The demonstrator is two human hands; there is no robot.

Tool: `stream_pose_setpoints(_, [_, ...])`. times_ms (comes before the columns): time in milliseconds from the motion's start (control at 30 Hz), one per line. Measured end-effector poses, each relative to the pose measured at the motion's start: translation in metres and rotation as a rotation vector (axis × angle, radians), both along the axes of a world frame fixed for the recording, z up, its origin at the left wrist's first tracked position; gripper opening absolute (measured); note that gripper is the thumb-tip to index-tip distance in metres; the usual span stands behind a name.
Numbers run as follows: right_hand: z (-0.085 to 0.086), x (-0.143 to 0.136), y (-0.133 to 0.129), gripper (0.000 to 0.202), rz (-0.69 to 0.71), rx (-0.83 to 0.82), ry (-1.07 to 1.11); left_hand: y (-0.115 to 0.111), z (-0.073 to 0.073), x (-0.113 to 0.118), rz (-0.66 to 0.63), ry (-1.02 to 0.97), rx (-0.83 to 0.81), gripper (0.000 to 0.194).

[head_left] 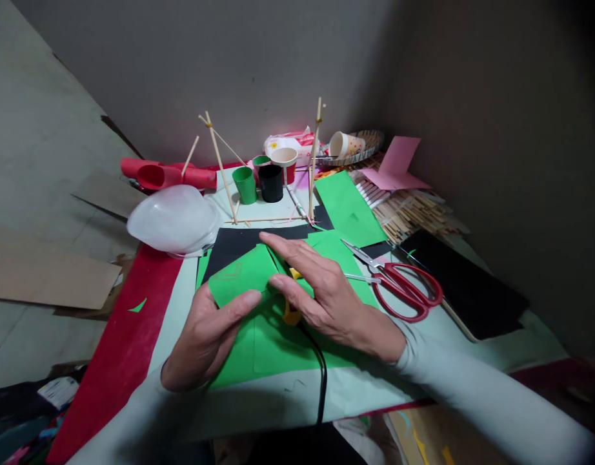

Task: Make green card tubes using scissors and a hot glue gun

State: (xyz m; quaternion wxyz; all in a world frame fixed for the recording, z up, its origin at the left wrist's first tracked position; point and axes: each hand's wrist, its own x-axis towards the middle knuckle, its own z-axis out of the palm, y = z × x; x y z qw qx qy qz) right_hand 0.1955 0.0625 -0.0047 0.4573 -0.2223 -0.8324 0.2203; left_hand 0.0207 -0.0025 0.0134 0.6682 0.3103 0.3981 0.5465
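A folded piece of green paper (239, 274) with faint lines drawn on it is held above the table. My left hand (208, 336) is closed around its left side, thumb pressed on the front. At the paper's right edge, my right hand (321, 284) closes on it, the thumb low and the long fingers reaching over the top. Under my right hand lies a yellow and black tool, apparently a glue gun (292, 314), partly hidden. A clear stick (360, 278) sticks out to its right, and a black cord runs toward me. More green sheets (263, 352) lie beneath.
Red-handled scissors (408, 290) and a black sheet (466, 284) lie on the right. Behind stand a stick frame (273, 221), a green cup (245, 187) and a black cup (271, 184). Red paper tubes (166, 174) and a translucent plastic piece (171, 219) are at left.
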Motion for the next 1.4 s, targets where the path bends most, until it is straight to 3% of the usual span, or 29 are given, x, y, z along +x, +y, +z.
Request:
stream_pose_setpoints(233, [-0.014, -0.01, -0.001, 0.047, -0.032, 0.161, -0.004, 0.002, 0.004, 0.006, 0.025, -0.009, -0.002, 0.046])
stream_pose_setpoints(400, [-0.018, -0.011, -0.003, 0.051, -0.066, 0.24, -0.044, 0.001, 0.002, 0.008, 0.118, -0.069, -0.114, 0.02])
stream_pose_setpoints(533, [-0.018, -0.011, -0.006, 0.056, -0.04, 0.249, -0.058, 0.002, 0.001, 0.01, 0.186, -0.101, -0.167, 0.018])
stream_pose_setpoints(733, [-0.016, -0.013, -0.008, 0.058, -0.023, 0.249, -0.107, 0.002, 0.006, 0.014, 0.188, -0.093, -0.12, 0.003])
stream_pose_setpoints(1000, [-0.018, -0.013, -0.009, 0.06, -0.065, 0.256, -0.227, 0.006, 0.019, 0.019, 0.22, 0.02, -0.12, 0.012])
stream_pose_setpoints(1233, [-0.012, -0.006, -0.004, 0.06, -0.147, 0.426, -0.365, 0.005, -0.001, 0.011, 0.213, 0.051, -0.111, 0.01])
stream_pose_setpoints(1400, [-0.008, -0.004, -0.001, 0.053, -0.142, 0.51, -0.347, 0.008, -0.011, 0.005, 0.225, 0.276, 0.001, 0.009])
